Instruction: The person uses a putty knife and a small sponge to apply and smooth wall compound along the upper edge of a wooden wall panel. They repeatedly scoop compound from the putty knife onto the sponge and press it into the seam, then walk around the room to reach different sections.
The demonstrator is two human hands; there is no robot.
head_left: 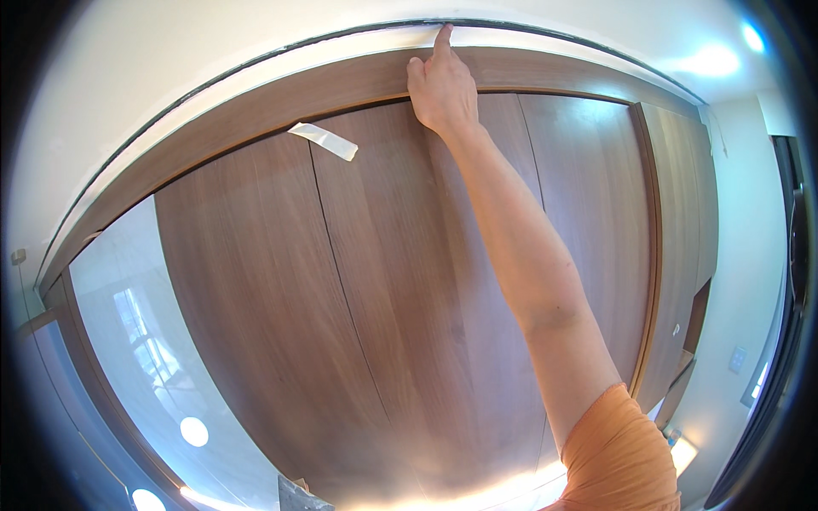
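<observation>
My right arm reaches far up from the lower right, in an orange sleeve. At its end my right hand has the index finger stretched upward and the thumb held apart, with nothing visible in it. The fingertip meets a thin black strip that runs along the ceiling line; whether it presses on it I cannot tell. Just below the strip, behind the hand, runs a brown wood-look top board. Tall brown wood-look panels stand beneath it. My left hand is out of view.
A short piece of white tape sticks to the panels. Left of them is a glossy white panel with reflections. A dark grey object shows at the lower edge. Ceiling lights glow at upper right; a dark curtain hangs far right.
</observation>
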